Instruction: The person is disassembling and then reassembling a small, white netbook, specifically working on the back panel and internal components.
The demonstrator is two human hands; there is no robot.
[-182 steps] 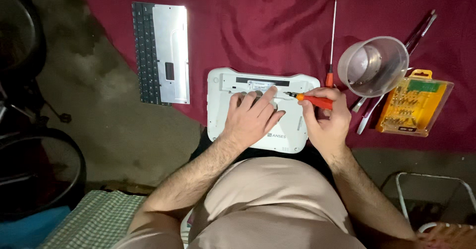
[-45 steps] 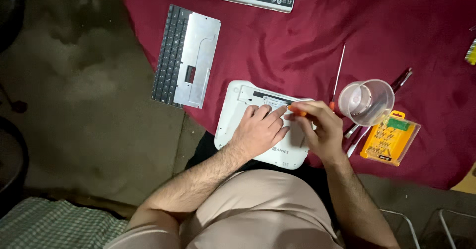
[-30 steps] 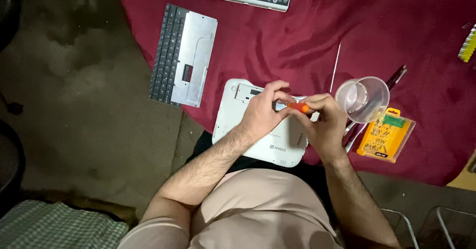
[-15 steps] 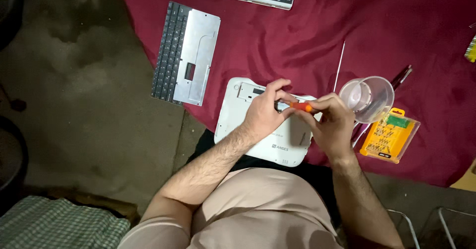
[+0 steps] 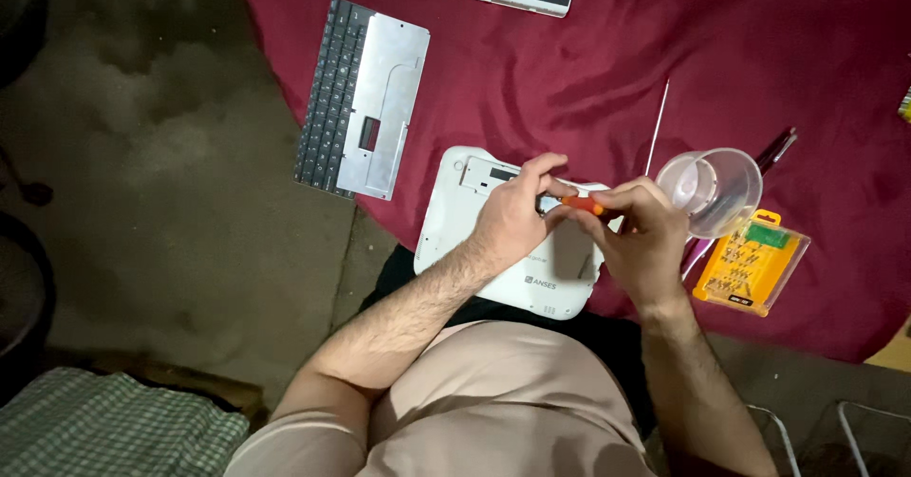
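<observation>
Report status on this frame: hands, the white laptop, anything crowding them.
Right hand grips orange screwdriver; left hand pinches at its tip. White laptop underside up beneath both. Clear cup close beside right hand.

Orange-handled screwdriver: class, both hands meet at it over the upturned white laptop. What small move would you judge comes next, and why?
Probably a short lowering of the tip back onto the white laptop base. The right hand grips the orange-handled screwdriver nearly level, while the left hand pinches at its tip, as if seating or removing a small screw, too small to see. A clear plastic cup stands beside the right hand.
</observation>
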